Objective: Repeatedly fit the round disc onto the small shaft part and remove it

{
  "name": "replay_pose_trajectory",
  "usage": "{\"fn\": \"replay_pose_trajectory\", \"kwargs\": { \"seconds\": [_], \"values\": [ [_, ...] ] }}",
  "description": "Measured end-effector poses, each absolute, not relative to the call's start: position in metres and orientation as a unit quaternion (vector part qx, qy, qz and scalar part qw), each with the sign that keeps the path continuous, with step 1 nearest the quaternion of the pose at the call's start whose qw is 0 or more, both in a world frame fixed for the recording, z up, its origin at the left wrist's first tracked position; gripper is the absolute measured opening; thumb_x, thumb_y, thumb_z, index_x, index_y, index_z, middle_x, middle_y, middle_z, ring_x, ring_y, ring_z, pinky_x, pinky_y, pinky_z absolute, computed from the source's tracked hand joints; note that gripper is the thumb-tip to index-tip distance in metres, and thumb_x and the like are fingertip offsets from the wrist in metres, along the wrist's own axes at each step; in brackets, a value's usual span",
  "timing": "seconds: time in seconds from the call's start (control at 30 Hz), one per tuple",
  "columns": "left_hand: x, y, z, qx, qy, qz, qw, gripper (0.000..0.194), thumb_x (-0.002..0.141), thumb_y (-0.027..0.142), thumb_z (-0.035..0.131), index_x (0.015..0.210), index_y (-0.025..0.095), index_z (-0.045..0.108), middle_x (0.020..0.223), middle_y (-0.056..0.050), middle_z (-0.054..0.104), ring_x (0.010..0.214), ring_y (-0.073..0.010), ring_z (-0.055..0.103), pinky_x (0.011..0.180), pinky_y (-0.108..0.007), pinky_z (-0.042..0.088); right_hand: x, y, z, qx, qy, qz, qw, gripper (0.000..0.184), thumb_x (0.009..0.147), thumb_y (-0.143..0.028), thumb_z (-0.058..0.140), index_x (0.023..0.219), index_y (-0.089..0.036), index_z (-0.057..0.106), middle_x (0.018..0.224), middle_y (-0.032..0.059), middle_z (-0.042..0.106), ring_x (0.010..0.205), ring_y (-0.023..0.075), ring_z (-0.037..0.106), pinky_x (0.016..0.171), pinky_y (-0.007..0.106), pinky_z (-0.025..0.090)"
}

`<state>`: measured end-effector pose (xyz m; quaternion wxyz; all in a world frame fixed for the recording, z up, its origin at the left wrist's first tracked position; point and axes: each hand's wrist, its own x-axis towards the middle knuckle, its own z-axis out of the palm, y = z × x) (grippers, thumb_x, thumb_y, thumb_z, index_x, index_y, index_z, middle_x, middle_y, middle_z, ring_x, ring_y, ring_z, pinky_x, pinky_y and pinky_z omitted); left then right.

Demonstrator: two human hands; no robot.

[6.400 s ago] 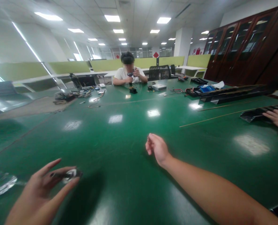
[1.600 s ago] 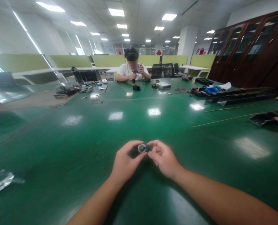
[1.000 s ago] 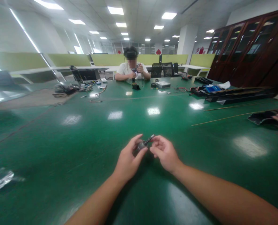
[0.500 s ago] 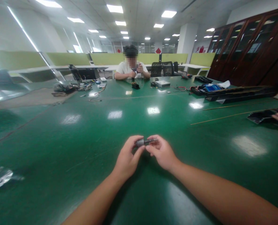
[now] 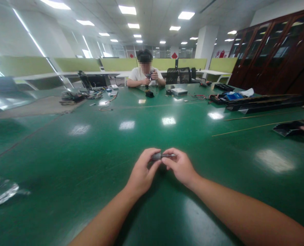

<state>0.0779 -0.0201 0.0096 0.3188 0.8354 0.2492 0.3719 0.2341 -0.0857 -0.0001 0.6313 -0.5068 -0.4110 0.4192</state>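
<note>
The metal part [image 5: 156,156] is held over the green table [image 5: 98,136], its long axis running side to side. Its thick end lies in the left hand [image 5: 142,171], clamped between thumb and finger; its thin shaft [image 5: 170,155] points into the right hand [image 5: 179,167], fingertips pinched around it (neither hand is clearly nearer). Well left of the part lies a clear plastic bag [image 5: 3,192]; far beyond it sits a co-worker [image 5: 134,76].

Wearer's two hands [image 5: 142,170], one metal cylinder [image 5: 156,156] with one shaft [image 5: 169,155], one person [image 5: 136,74] opposite, one green table [image 5: 103,143]
</note>
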Motion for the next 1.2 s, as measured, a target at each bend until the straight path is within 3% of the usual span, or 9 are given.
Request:
{"fn": "replay_pose_trajectory", "kwargs": {
  "seconds": [0.37, 1.2],
  "values": [
    [0.0773, -0.0161, 0.0078, 0.831, 0.260, 0.376, 0.317, 0.029, 0.095, 0.031, 0.054, 0.123, 0.025, 0.056, 0.122, -0.007, 0.057, 0.114, -0.0200, 0.056, 0.103, -0.038, 0.048, 0.2359, -0.0847, 0.0028, -0.507, -0.392, 0.420, 0.643, 0.022, 0.074, -0.036, 0.072, 0.082, -0.017, 0.064, 0.058, -0.0042, 0.056, 0.050, 0.0108, 0.050, 0.051, 0.024, 0.039],
    [0.0756, -0.0115, 0.0102, 0.836, 0.278, 0.393, 0.263, 0.030, 0.094, 0.032, 0.054, 0.123, 0.023, 0.056, 0.121, -0.008, 0.059, 0.112, -0.0219, 0.058, 0.102, -0.040, 0.049, 0.2382, -0.0828, 0.0007, -0.503, -0.335, 0.425, 0.674, 0.026, 0.076, -0.039, 0.071, 0.081, -0.016, 0.062, 0.066, -0.0030, 0.060, 0.047, 0.0082, 0.050, 0.049, 0.023, 0.037]
  ]
}}
